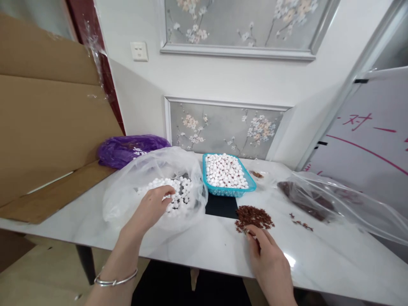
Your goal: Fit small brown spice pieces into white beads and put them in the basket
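Right at the fingertips of the right hand (pixel 269 253) lies a loose pile of small reddish-brown pieces (pixel 255 216), spread on the white desk (pixel 216 244) just beyond the hand, whose thumb and fingers come together at the pile's near edge. Whether a piece is pinched between them, I cannot tell. Off to the left, white balls (pixel 185 194) lie in an open, translucent plastic bag (pixel 116 206); the left hand (pixel 157 203) reaches over its near side, fingers curled and thumb close to the index finger, among the balls. Whether it grips one is hidden too. Beyond and between the two hands stands a blue basket (pixel 251 183) heaped with white balls, near the wall, with a flat black sheet (pixel 223 207) showing in front of it. Right of the pile are a few stray brown pieces (pixel 301 223), then a clear bag (pixel 353 208) with dark brown contents (pixel 302 199). Behind the translucent bag sits a purple bag (pixel 111 152), next to a large cardboard box (pixel 47 119).
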Tool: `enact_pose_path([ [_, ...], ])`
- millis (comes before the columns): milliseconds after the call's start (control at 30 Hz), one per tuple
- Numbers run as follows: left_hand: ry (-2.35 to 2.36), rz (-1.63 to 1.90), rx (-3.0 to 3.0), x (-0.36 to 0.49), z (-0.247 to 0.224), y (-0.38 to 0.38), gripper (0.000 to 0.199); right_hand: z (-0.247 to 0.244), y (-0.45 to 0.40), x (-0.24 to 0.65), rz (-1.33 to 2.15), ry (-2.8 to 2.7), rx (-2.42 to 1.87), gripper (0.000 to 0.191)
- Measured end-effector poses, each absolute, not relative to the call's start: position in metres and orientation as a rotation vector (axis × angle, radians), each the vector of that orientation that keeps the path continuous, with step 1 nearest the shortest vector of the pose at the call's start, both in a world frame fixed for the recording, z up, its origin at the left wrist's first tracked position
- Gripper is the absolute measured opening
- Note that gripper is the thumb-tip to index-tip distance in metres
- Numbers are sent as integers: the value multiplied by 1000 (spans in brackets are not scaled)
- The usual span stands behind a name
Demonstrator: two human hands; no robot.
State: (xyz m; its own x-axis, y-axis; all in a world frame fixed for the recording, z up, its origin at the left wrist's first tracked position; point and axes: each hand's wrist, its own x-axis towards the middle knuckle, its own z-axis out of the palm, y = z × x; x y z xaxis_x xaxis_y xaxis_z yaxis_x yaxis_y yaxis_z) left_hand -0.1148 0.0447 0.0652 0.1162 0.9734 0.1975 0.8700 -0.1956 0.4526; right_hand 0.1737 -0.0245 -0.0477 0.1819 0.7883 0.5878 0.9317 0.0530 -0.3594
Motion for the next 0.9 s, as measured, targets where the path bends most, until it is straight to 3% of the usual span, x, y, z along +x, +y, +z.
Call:
enact_pose_path([
  [133,1332,1107,1758,-95,74,26,16,-45,-26,173,-215,-1612,-1753,30],
  [267,1020,1280,1557,-81,76,10,16,-44,-28,174,-194,-1599,-1727,32],
  [633,519,1265,1271,-62,77,-11,18,-41,-29,174,-115,-1603,-1658,27],
  [900,443,1223,1177,-61,76,-14,15,-45,-28,176,-119,-1617,-1628,33],
])
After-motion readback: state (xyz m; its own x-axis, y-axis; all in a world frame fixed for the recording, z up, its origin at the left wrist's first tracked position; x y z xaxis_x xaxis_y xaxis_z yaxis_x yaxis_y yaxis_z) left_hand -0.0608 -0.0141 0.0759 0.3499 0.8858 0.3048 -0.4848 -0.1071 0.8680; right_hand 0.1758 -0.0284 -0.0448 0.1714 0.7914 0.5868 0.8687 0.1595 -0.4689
